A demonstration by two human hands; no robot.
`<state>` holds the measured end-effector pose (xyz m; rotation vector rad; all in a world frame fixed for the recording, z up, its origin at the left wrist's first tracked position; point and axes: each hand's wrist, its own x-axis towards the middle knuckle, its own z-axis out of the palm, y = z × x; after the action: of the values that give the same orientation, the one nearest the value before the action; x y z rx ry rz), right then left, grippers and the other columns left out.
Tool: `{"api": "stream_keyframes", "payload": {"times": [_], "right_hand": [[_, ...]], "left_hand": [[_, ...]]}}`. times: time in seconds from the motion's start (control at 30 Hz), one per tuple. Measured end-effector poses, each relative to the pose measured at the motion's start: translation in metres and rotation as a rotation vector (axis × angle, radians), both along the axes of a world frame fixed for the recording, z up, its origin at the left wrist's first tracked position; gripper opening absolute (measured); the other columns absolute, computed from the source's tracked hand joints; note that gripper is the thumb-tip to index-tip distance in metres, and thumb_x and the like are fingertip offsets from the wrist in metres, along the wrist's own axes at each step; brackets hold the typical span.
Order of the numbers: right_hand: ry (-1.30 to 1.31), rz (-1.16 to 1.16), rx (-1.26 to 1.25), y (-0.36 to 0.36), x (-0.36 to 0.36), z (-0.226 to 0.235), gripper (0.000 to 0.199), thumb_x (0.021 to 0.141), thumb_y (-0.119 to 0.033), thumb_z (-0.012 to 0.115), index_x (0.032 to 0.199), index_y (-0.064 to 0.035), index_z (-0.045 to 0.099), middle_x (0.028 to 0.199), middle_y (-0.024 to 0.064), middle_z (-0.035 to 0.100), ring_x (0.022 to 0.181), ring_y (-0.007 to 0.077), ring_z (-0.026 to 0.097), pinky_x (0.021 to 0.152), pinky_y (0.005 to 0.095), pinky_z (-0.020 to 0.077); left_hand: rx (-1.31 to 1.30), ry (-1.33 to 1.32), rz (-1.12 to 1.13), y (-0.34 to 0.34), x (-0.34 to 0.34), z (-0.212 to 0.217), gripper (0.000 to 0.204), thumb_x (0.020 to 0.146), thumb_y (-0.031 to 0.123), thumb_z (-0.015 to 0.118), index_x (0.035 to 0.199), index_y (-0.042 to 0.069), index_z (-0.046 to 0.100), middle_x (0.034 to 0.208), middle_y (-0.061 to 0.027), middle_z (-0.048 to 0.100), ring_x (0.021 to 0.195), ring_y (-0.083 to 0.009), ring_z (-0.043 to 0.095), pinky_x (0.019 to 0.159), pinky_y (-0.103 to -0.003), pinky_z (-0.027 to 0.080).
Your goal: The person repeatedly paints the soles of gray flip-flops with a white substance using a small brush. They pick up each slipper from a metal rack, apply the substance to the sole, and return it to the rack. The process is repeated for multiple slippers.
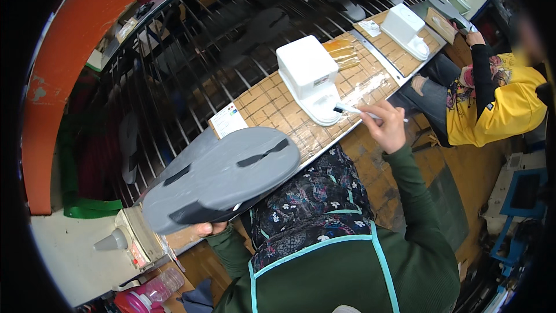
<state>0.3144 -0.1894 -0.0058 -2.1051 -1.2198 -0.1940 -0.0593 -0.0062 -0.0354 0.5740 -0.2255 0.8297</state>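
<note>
My left hand (209, 229) is closed on the near edge of a large grey shoe sole (231, 168) with black patches set into it. Most of its fingers are hidden beneath the sole. Between the fingers of my right hand (385, 124) is a slim white-handled brush (359, 110). Its dark bristles are at the round front dish of a white glue pot (307, 69); whether they touch the dish I cannot tell. The pot stands on a taped cardboard work board (266, 104).
Beyond the board runs a rack of metal rods (156, 98) with several dark soles. A co-worker in a yellow apron (498, 107) sits at right, near a second white pot (402, 26). At left are an orange frame (58, 69), a grey cone (113, 239) and a plastic bottle (165, 284).
</note>
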Motion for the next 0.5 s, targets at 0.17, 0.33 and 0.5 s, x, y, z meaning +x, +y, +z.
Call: {"api": "stream_keyframes", "payload": {"times": [0.17,0.33,0.5], "right_hand": [[-0.278,0.012,-0.009,0.024,0.0,-0.01,0.008,0.079,-0.018,0.074,0.086,-0.0177,0.074,0.074,-0.0017,0.059,0.063,0.0162,0.055,0.072,0.0378,0.0275],[-0.425,0.022,-0.049,0.036,-0.003,-0.012,0.008,0.077,-0.016,0.073,0.085,-0.0174,0.072,0.077,-0.0009,0.058,0.067,0.0171,0.057,0.076,0.0401,0.03],[-0.54,0.039,-0.094,0.038,-0.005,-0.006,0.011,0.075,-0.015,0.073,0.086,-0.0173,0.071,0.078,-0.0011,0.057,0.068,0.0166,0.056,0.074,0.0396,0.03]], "left_hand": [[0.092,0.056,0.072,-0.002,0.01,0.018,0.092,0.076,0.049,0.075,0.146,0.007,0.033,0.144,-0.0198,0.039,0.125,-0.0408,0.045,0.103,-0.061,0.036],[0.13,0.093,0.168,0.0,0.0,0.029,0.084,0.077,0.044,0.074,0.142,0.006,0.036,0.138,-0.0188,0.043,0.117,-0.0371,0.048,0.097,-0.056,0.038],[0.157,0.141,0.292,0.006,-0.015,0.034,0.077,0.077,0.038,0.073,0.138,0.005,0.04,0.131,-0.0178,0.047,0.11,-0.0334,0.051,0.091,-0.051,0.041]]}}
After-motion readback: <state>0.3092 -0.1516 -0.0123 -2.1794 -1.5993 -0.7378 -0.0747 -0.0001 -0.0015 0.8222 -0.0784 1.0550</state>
